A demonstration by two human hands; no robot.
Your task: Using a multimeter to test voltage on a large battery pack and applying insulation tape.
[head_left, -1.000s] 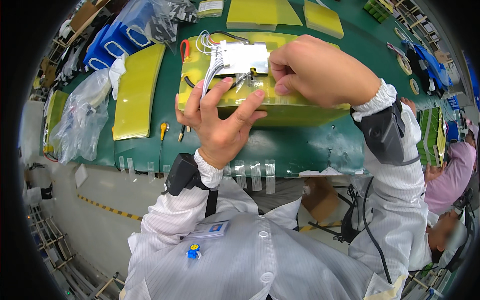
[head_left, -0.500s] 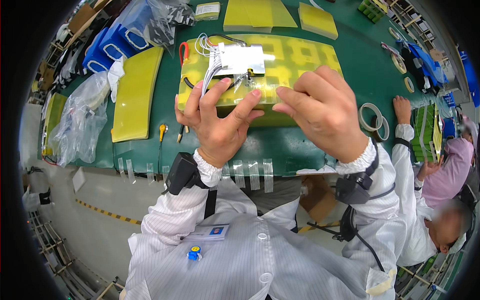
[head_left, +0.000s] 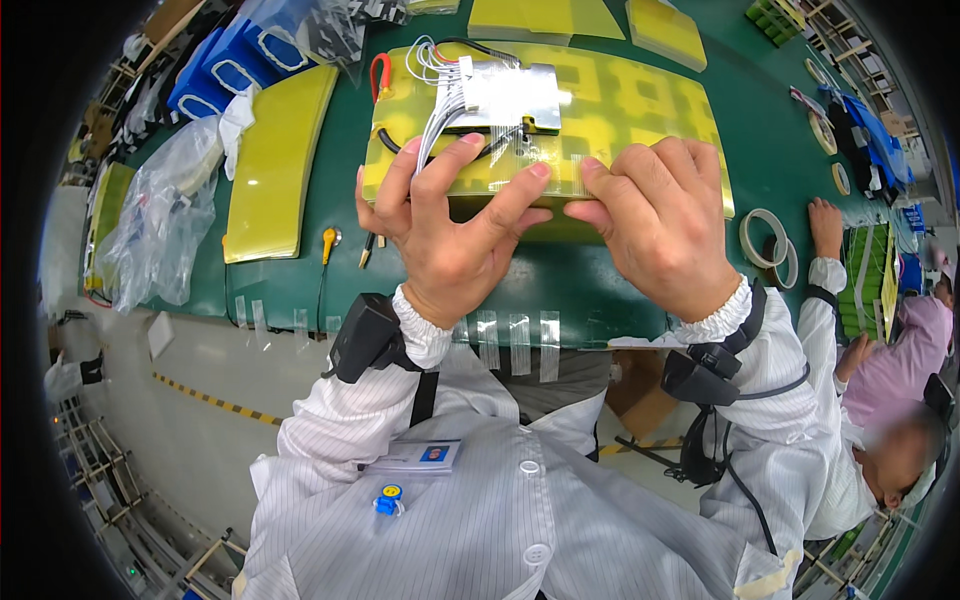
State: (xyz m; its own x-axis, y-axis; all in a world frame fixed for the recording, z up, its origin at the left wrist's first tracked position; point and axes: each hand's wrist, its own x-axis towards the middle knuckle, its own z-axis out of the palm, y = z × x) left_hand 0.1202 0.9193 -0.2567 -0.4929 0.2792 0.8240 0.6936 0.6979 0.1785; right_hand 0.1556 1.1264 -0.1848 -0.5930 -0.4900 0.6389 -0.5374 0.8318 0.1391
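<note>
A battery pack [head_left: 640, 100] wrapped in yellow sheet lies in front of me on the bench. On its top are a silver-and-white circuit module [head_left: 510, 97], a bundle of white wires [head_left: 441, 122], black cables and a red wire loop [head_left: 380, 77]. Clear tape [head_left: 568, 176] runs over its near edge between my hands. My left hand [head_left: 450, 225] has its fingers spread over the pack's top left, index finger above the near edge and thumb below. My right hand [head_left: 660, 225] is curled, its index finger and thumb closed on that edge beside the tape. Part of the near side is hidden.
Clear tape strips [head_left: 519, 345] hang from the bench's near edge. Tape rolls [head_left: 765, 238] lie right, yellow sheets [head_left: 275, 165] and plastic bags [head_left: 165, 225] left, more sheets [head_left: 668, 32] behind. A co-worker's hand [head_left: 826, 228] rests beside a green battery pack [head_left: 866, 270] at right.
The whole view has shifted slightly. My right hand's fingers have spread from a tight pinch and settled along the pack's near edge. My left hand keeps its place on the pack.
</note>
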